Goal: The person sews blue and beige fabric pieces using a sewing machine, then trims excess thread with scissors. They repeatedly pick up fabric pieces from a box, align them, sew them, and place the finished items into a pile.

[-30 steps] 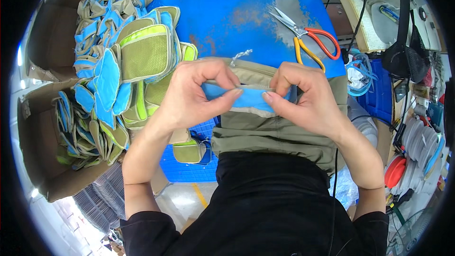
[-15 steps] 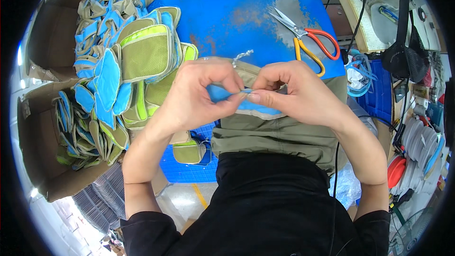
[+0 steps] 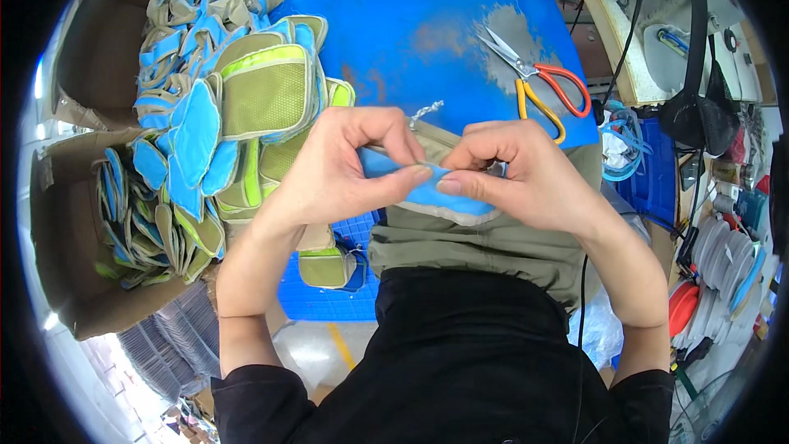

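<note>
Both hands grip a blue fabric piece (image 3: 440, 204) with a pale edge, lying over khaki-beige cloth (image 3: 444, 136) with a twisted cord at its back. My left hand (image 3: 353, 173) pinches the top edge of the blue strip between thumb and fingers. Close beside it, my right hand (image 3: 526, 181) pinches the same strip, thumb in front and fingers curled behind. Beyond the right hand lie scissors (image 3: 546, 94) with red and yellow handles. Left of the left hand is a heap of green mesh and blue pouches (image 3: 263, 86).
A blue work surface (image 3: 386, 0) lies ahead. Two cardboard boxes (image 3: 66, 263) of sewn pieces stand at left. A cream bench (image 3: 616, 49), black straps with a bag (image 3: 690, 119), a blue bin (image 3: 645, 181) and stacked white discs (image 3: 715, 263) are on the right.
My right hand has moved left, closer to my left thumb, and the blue strip is now pinched and tilted at its top edge. The view has shifted slightly.
</note>
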`<state>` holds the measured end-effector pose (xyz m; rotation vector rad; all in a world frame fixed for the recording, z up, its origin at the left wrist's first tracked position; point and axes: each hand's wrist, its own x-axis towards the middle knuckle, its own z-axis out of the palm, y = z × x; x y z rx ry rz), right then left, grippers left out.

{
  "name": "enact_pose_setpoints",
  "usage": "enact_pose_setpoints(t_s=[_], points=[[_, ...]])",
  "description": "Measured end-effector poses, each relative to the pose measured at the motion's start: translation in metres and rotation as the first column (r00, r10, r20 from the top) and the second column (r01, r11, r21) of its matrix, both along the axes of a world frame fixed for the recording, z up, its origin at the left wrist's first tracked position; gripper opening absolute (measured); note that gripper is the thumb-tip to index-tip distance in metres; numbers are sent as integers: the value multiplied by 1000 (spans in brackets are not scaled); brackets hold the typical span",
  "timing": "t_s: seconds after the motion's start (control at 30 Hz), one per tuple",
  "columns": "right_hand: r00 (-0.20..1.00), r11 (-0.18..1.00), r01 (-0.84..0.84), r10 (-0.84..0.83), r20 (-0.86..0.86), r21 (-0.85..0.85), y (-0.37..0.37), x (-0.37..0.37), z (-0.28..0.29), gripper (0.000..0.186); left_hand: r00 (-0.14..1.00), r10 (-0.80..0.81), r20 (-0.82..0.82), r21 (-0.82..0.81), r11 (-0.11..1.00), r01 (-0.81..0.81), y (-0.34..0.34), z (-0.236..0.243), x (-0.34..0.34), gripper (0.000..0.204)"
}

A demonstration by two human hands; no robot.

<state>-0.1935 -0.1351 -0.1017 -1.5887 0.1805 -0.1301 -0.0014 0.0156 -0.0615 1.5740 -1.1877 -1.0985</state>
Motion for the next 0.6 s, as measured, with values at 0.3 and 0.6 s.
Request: enact_pose_setpoints(t_s=[0.3,0.6], points=[[999,977,0,-9,-42,-215,1,4,19,12,987,-70,142,-203,974,98,6,-13,10,21],[999,898,38,-25,34,-438,12,8,58,11,1000,28,-9,-297,954,-29,30,1,22,24]])
